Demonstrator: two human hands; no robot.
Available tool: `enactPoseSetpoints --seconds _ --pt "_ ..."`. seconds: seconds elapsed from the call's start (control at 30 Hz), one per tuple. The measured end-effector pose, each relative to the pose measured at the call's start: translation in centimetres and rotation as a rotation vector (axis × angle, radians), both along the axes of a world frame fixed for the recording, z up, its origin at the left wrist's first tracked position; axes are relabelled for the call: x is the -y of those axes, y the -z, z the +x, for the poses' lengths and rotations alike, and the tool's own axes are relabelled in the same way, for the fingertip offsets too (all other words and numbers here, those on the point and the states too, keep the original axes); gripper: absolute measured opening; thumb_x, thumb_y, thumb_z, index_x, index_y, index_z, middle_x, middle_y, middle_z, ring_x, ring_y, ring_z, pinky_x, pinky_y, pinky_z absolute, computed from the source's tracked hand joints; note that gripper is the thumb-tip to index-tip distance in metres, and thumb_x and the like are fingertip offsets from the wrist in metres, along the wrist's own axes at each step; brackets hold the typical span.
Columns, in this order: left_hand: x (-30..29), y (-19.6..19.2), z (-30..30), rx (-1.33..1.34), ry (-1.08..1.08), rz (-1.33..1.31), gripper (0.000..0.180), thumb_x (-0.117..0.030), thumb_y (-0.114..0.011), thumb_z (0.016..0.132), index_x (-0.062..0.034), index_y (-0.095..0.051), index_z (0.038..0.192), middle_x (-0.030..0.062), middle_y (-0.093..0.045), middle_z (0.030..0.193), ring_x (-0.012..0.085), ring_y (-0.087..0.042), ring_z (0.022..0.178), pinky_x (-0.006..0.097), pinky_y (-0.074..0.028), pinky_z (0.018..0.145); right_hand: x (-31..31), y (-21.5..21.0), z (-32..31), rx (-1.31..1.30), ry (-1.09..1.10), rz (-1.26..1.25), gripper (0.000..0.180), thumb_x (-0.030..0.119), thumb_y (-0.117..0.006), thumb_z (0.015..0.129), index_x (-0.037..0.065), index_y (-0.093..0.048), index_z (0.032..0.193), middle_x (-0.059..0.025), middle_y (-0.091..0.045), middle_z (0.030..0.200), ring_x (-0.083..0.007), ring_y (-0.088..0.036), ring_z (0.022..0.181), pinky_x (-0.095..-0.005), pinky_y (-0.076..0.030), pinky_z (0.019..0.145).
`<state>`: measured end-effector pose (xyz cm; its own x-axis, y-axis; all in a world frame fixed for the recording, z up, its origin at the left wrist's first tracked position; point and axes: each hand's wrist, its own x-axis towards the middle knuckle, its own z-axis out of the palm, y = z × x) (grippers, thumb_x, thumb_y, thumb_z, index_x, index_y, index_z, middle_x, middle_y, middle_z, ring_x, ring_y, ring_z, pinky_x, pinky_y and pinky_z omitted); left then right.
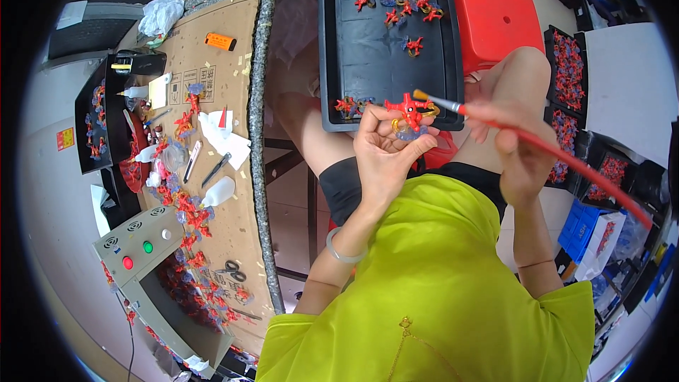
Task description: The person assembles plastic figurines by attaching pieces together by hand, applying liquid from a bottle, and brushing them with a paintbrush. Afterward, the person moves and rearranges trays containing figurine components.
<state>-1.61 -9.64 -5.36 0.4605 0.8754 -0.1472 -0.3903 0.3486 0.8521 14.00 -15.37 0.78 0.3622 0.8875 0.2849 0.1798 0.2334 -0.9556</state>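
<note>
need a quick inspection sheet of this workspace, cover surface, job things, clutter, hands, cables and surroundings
Surface: cardboard-topped table at left; black tray ahead, holding loose figurines.
Job's things: red figurine and paintbrush; bristles close to the figurine, contact unclear.
Clutter: white bottle, black pen-like tool and orange item on the table, among other things.
Hands: left hand holds the red figurine; right hand holds the paintbrush.
Cables: one thin dark cable near the grey machine; its ends are unclear.
Surroundings: red stool beside the tray; heaped red pieces at right.
</note>
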Motion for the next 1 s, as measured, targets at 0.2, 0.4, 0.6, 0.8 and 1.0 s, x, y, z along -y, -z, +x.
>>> enactPoseSetpoints --seconds 0.2,0.4,0.6,0.8,1.0 --pt "0.4 0.1 -0.2 -0.066 -0.032 0.026 0.040 0.008 -0.072 0.072 -0.0006 -0.041 0.096 0.0182 -0.065 0.097 0.0179 -0.065 0.089 0.027 -0.055 0.078 0.6 -0.8 -0.5 0.238 -0.086 0.005 0.034 0.026 -0.054 0.092 -0.006 -0.064 0.091 -0.0100 -0.062 0.077 -0.0135 -0.054 0.062 -0.0250 -0.042 0.057" --pt "0.5 -0.6 -0.3 -0.139 -0.034 0.040 0.041 0.005 -0.075 0.070 -0.0010 -0.043 0.094 0.0153 -0.065 0.095 0.0158 -0.065 0.088 0.026 -0.053 0.079 0.4 -0.7 -0.6 0.099 -0.054 -0.088 0.031 0.023 -0.054 0.092 -0.006 -0.063 0.085 -0.0100 -0.061 0.074 -0.0135 -0.053 0.061 -0.0245 -0.040 0.055" --pt "1.0 -1.3 -0.2 -0.234 -0.008 0.128 0.039 0.005 -0.076 0.069 -0.0001 -0.045 0.093 0.0125 -0.064 0.091 0.0135 -0.064 0.086 0.024 -0.052 0.079 -1.4 -0.7 0.3 0.157 -0.234 0.030 0.015 0.007 -0.053 0.091 -0.003 -0.063 0.087 -0.0103 -0.064 0.084 -0.0151 -0.057 0.069 -0.0238 -0.044 0.060" --pt "0.9 -1.0 -0.5 -0.323 0.025 0.194 0.037 0.005 -0.076 0.070 -0.0005 -0.047 0.093 0.0122 -0.065 0.092 0.0137 -0.064 0.084 0.025 -0.054 0.074 -2.6 -0.9 1.4 0.050 0.036 -0.061 0.010 0.003 -0.054 0.090 -0.002 -0.062 0.087 -0.0052 -0.064 0.085 -0.0090 -0.055 0.072 -0.0230 -0.046 0.061" --pt "1.1 -1.7 -0.9 -0.799 -0.010 0.696 0.042 0.006 -0.078 0.063 0.0012 -0.052 0.095 0.0094 -0.065 0.087 0.0156 -0.064 0.074 0.025 -0.052 0.067 -2.0 0.4 -1.8 -0.050 -0.033 -0.226 0.015 -0.003 -0.069 0.075 -0.002 -0.057 0.084 -0.0061 -0.064 0.079 -0.0080 -0.061 0.068 -0.0195 -0.049 0.063"
